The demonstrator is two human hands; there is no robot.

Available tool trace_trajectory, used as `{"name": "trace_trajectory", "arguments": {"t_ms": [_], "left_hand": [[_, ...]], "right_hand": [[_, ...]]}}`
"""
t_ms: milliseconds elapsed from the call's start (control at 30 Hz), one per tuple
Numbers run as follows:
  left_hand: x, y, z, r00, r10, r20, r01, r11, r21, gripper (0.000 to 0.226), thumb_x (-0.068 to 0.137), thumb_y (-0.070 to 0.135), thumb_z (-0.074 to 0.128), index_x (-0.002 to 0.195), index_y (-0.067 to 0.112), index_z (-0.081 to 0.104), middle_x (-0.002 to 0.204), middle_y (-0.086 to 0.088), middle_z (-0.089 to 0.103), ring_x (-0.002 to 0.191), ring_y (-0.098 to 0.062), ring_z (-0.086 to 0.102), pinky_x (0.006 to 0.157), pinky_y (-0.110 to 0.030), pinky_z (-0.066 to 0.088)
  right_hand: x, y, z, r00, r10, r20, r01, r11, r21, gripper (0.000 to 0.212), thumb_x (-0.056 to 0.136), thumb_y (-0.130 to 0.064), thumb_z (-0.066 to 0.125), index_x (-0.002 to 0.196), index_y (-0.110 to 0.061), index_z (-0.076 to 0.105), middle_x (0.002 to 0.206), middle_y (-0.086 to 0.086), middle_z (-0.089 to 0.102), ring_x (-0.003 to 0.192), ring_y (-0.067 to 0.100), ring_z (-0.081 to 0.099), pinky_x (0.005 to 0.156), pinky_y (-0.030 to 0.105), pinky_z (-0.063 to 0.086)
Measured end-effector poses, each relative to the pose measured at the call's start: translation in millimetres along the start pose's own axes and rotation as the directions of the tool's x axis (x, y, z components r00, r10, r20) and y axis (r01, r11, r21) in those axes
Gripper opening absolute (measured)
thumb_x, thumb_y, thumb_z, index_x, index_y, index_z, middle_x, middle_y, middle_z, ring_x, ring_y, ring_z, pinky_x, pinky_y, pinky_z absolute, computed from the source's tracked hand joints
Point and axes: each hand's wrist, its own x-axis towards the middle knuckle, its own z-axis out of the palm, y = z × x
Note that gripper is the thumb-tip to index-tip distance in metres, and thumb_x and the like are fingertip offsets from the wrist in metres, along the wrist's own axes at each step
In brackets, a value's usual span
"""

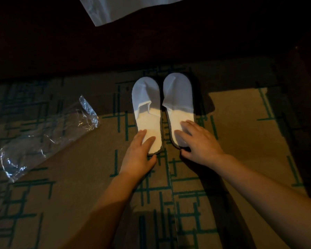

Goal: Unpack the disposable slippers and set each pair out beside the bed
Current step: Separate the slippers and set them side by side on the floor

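Much of the upper part of the view is lost in darkness: a deep reddish-brown band (79,51) runs across above the carpet, and whether it is a bed base or other furniture cannot be told from here. A pale sheet of fabric or plastic (118,9) hangs into the top edge and is cut off by the frame, so its full shape is unknown. The far right corner is too dim to read. The heel ends of both slippers are partly covered by the hands. The floor is a tan carpet (241,123) patterned with crossing green and dark lines, lit in patches and shadowed elsewhere. On it, close to the dark band, the pair of white disposable slippers lies side by side, toes pointing away from the person: the left slipper (145,105) and the right slipper (178,97) nearly touch along their inner edges, each rimmed in dark trim. The left hand (139,153) lies flat and spread, fingers resting on the heel of the left slipper, thumb on the carpet. The right hand (196,141) is likewise spread over the heel of the right slipper, gripping nothing. An emptied clear plastic wrapper (47,135) lies crumpled on the carpet well to the left.
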Motion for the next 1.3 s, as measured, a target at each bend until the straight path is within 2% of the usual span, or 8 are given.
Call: {"name": "trace_trajectory", "arguments": {"t_ms": [500,667,733,833,933,1033,1100,1300], "left_hand": [[12,3,-4,1.000,-0.022,-0.016,0.022,1.000,-0.001,0.064,0.082,0.028,0.062,0.139,0.024,0.034,0.157,-0.004,0.014,0.144,-0.022,0.011,0.115,-0.037,0.019],[5,12,-4,1.000,-0.013,0.021,0.016,0.990,-0.143,0.055,0.080,0.030,0.063,0.131,0.020,0.047,0.154,-0.004,0.020,0.143,-0.021,0.017,0.117,-0.042,0.026],[7,20,-3,0.993,-0.099,-0.062,0.084,0.974,-0.210,0.051,0.079,0.039,0.062,0.124,0.016,0.052,0.148,-0.005,0.033,0.138,-0.021,0.029,0.113,-0.039,0.032],[19,34,1,0.945,-0.238,-0.223,0.214,0.969,-0.124,0.066,0.077,0.053,0.058,0.128,0.014,0.045,0.136,-0.008,0.045,0.129,-0.024,0.038,0.106,-0.042,0.037],[22,40,9,0.947,-0.253,-0.198,0.265,0.964,0.035,0.083,0.072,0.056,0.063,0.138,0.014,0.033,0.141,-0.010,0.034,0.133,-0.025,0.029,0.110,-0.043,0.032],[19,36,13,0.956,-0.228,-0.183,0.241,0.969,0.054,0.087,0.070,0.054,0.066,0.140,0.016,0.030,0.144,-0.010,0.030,0.136,-0.025,0.026,0.112,-0.044,0.029],[17,29,12,0.972,-0.171,-0.162,0.189,0.977,0.101,0.086,0.071,0.054,0.065,0.140,0.017,0.030,0.145,-0.008,0.030,0.137,-0.024,0.025,0.114,-0.046,0.027],[14,-3,-12,0.997,0.070,0.030,-0.075,0.958,0.278,0.079,0.074,0.054,0.061,0.141,0.027,0.029,0.151,0.000,0.029,0.142,-0.018,0.020,0.115,-0.053,0.002]], "right_hand": [[11,2,-3,0.999,0.011,-0.041,-0.012,1.000,-0.001,0.066,0.079,-0.039,0.061,0.138,-0.025,0.037,0.155,0.007,0.024,0.144,0.026,0.016,0.114,0.041,0.023],[2,-8,4,0.999,0.015,-0.035,-0.016,1.000,-0.026,0.070,0.078,-0.044,0.060,0.140,-0.026,0.033,0.155,0.006,0.021,0.144,0.026,0.015,0.114,0.041,0.024],[-3,-15,8,1.000,0.016,-0.019,-0.017,0.999,-0.029,0.071,0.079,-0.047,0.057,0.141,-0.025,0.031,0.156,0.006,0.020,0.143,0.026,0.015,0.113,0.041,0.025],[-11,-23,9,1.000,-0.019,0.005,0.019,1.000,0.001,0.063,0.084,-0.042,0.048,0.141,-0.019,0.035,0.155,0.007,0.026,0.142,0.026,0.020,0.113,0.039,0.025],[-12,-21,0,0.998,0.011,-0.060,-0.003,0.991,0.136,0.045,0.087,-0.027,0.049,0.131,-0.019,0.046,0.139,0.005,0.049,0.129,0.022,0.042,0.102,0.037,0.040],[-2,-14,-14,0.978,-0.069,-0.196,0.078,0.996,0.035,0.036,0.086,-0.016,0.056,0.122,-0.016,0.056,0.128,0.006,0.059,0.120,0.024,0.052,0.092,0.037,0.047],[8,-12,-22,0.964,-0.170,-0.205,0.153,0.984,-0.096,0.040,0.086,-0.012,0.056,0.126,-0.014,0.056,0.138,0.008,0.053,0.131,0.027,0.044,0.102,0.042,0.042],[39,-18,-32,0.922,-0.383,0.060,0.383,0.879,-0.285,0.062,0.085,-0.024,0.055,0.142,-0.028,0.031,0.158,0.002,0.018,0.147,0.023,0.004,0.117,0.042,0.010]]}}
